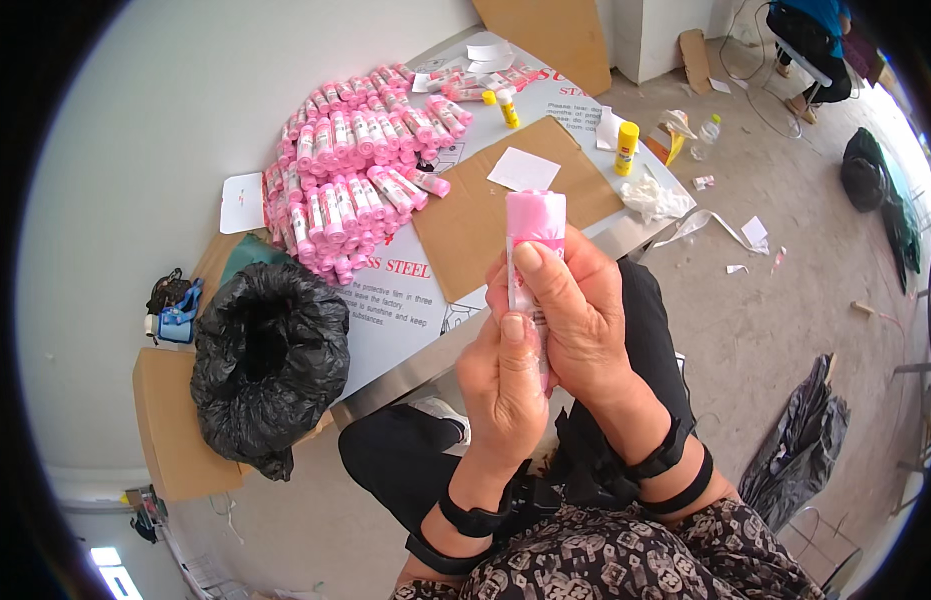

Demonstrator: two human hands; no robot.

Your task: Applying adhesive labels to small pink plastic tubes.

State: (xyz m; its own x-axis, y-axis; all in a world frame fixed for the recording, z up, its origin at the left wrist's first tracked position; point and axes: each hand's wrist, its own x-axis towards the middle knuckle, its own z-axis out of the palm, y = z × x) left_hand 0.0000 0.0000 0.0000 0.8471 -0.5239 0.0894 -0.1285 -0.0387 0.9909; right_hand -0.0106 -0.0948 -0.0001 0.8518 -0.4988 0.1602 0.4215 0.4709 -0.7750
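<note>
Both hands are closed round one pink roll (535, 222) of thin plastic bags, held upright over the lap, just in front of the near edge of the surface (405, 375). The left hand (500, 385) grips the lower end, its fingers wrapped round the roll and the thumb pressed against the front. The right hand (575, 310) holds it higher up, fingers curled behind and the thumb laid flat along a paper label (515, 285) that runs down the roll's side. The pink top of the roll sticks out above both thumbs.

The step in hand looks like pressing the label band down onto the roll. The next move would seem to call for smoothing the strip all the way round without letting the roll loosen; whether the glue has taken cannot be told from here.

Left of the roll, at the corner of the surface, stands an open black bag (268, 370). Beyond the roll lies a brown cardboard sheet (485, 215) with a blank white slip (523, 169) on it. Farther left of the roll is a heap of finished rolls (350, 180), all banded. Past the cardboard stand two yellow glue sticks (626, 146), with some crumpled white backing paper (655, 198) near them.
</note>
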